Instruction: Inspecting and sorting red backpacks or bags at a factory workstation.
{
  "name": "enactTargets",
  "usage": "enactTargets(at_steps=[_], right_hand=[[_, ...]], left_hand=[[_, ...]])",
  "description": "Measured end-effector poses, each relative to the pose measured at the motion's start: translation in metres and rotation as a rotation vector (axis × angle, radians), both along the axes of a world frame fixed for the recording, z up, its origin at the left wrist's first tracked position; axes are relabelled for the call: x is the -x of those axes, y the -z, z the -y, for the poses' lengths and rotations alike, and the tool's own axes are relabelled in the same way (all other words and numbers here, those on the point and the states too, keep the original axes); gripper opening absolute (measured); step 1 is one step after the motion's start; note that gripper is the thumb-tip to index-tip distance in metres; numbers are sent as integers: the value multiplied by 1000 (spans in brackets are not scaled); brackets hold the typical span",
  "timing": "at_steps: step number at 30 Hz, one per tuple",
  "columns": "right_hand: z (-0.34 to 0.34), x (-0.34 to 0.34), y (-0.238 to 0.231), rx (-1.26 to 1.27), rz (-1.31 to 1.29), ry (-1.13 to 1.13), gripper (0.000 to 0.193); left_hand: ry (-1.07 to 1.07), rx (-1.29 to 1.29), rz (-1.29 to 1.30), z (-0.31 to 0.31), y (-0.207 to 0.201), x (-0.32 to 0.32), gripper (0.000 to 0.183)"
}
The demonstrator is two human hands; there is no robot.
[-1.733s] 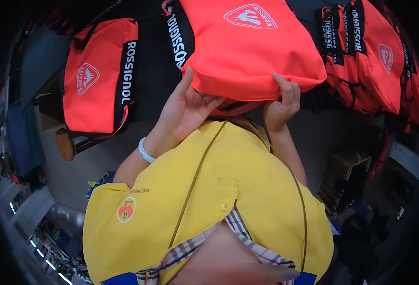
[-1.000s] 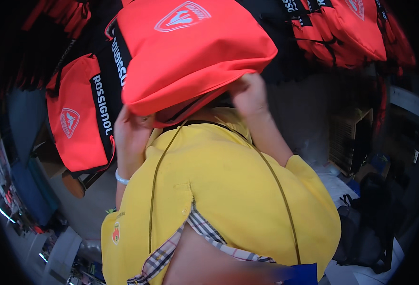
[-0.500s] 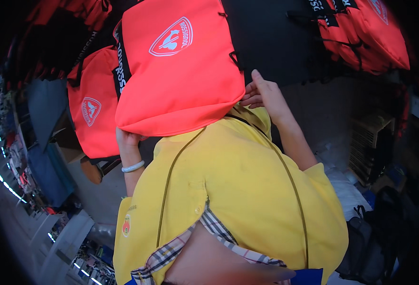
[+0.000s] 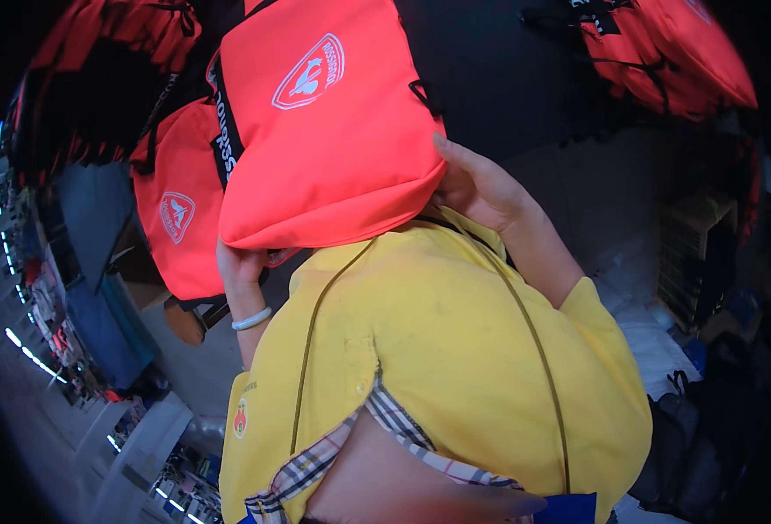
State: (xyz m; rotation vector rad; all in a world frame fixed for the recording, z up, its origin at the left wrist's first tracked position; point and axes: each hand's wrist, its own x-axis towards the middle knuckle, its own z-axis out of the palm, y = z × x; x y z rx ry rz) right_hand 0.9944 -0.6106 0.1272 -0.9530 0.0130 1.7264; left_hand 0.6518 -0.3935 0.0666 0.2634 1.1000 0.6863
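Observation:
A bright red fabric bag (image 4: 333,166) with a white shield emblem and a black lettered side band lies in front of my body. My left hand (image 4: 241,265) grips its near left corner, with the fingers hidden beneath the cloth. At the near right corner, my right hand (image 4: 483,190) has its thumb against the edge, and its fingers go out of sight behind the bag. A black loop (image 4: 420,93) sticks out from the right edge, just beyond that thumb.
To the left, a second red bag (image 4: 176,210) with the same emblem sits partly under the first. More red bags (image 4: 669,57) lie at the far right on a dark surface (image 4: 499,70). A wooden rack (image 4: 695,249) stands at right, above some black bags (image 4: 691,437).
My right hand has moved in from beside the bag and now takes hold of its near right corner. The left hand stays on its corner. The whole view has shifted slightly.

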Motion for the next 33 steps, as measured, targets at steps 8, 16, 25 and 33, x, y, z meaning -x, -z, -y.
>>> enactTargets(at_steps=[8,16,25,33], right_hand=[[-16,18,-11,-186,-235,325,42],[-37,34,-12,-300,-712,346,49],[-51,29,-18,-211,-421,325,54],[-70,-44,4,-749,-612,341,44]], left_hand=[[-271,-160,-28,-36,22,23,42],[-175,-37,-188,-23,34,-1,42],[-149,11,-203,-44,65,29,37],[-77,-253,39,-63,13,33,36]])
